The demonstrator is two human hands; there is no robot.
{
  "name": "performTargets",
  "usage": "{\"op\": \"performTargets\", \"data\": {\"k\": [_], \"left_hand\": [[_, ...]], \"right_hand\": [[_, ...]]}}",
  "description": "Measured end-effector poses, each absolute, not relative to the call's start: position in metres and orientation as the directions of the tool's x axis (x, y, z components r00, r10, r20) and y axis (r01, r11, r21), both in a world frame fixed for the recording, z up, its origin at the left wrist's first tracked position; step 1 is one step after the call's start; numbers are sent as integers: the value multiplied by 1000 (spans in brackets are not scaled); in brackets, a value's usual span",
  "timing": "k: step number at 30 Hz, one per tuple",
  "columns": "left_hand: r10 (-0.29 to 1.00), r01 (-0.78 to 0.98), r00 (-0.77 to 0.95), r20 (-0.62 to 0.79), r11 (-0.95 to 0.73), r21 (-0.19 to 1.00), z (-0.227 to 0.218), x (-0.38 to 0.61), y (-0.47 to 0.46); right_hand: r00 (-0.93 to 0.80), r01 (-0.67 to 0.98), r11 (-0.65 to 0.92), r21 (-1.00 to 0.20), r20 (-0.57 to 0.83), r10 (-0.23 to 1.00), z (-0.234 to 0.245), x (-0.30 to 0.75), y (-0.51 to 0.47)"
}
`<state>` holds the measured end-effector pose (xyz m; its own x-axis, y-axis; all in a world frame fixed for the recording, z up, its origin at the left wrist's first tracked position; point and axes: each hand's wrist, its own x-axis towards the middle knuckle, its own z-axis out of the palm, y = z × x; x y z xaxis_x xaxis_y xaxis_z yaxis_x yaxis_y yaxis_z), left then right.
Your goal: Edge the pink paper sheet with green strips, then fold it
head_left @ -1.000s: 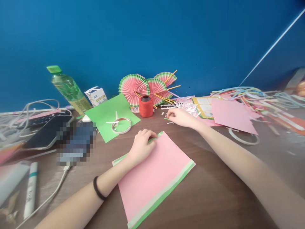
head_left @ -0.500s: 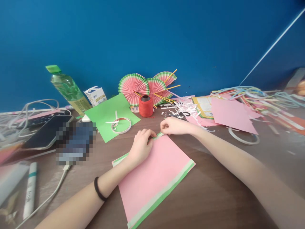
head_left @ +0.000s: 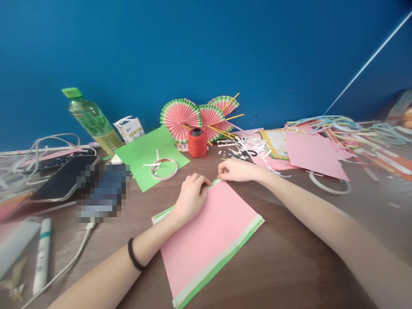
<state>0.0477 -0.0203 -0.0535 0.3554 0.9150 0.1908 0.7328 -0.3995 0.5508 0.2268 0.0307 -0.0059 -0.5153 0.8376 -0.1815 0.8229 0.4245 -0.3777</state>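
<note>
A pink paper sheet [head_left: 206, 240] lies flat and turned at an angle on the table, with pale and darker green strips along its near and far edges. My left hand [head_left: 192, 193] rests over the far edge, its fingers bent and closed on the paper; the thumb is partly hidden. At the far right corner, the fingertips of my right hand [head_left: 230, 170] are pinched together on the end of the green-edged border. Anything small between those fingertips cannot be made out. A black band [head_left: 134, 255] circles my left wrist.
Behind the sheet stand a red thread spool [head_left: 197, 143] and pleated paper fans [head_left: 180, 120]. Left are a green sheet [head_left: 138, 161] bearing a tape roll [head_left: 164, 169], a bottle [head_left: 93, 120], a carton [head_left: 129, 128] and a marker [head_left: 42, 257]. Right are paper shreds [head_left: 254, 146] and pink paper [head_left: 312, 154].
Almost nothing differs. My right hand has shifted very slightly to the right at the corner; my left hand and the sheet keep their places.
</note>
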Motion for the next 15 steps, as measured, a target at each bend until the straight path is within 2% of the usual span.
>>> {"op": "performTargets", "data": {"k": [9,15], "left_hand": [[921,746,340,189,-386,542,-52,49,-23],[915,743,343,210,-401,535,-53,49,-23]], "right_hand": [[-490,863,449,-231,-168,856,-10,228,32],[-511,848,461,-261,-178,841,-9,229,31]]}}
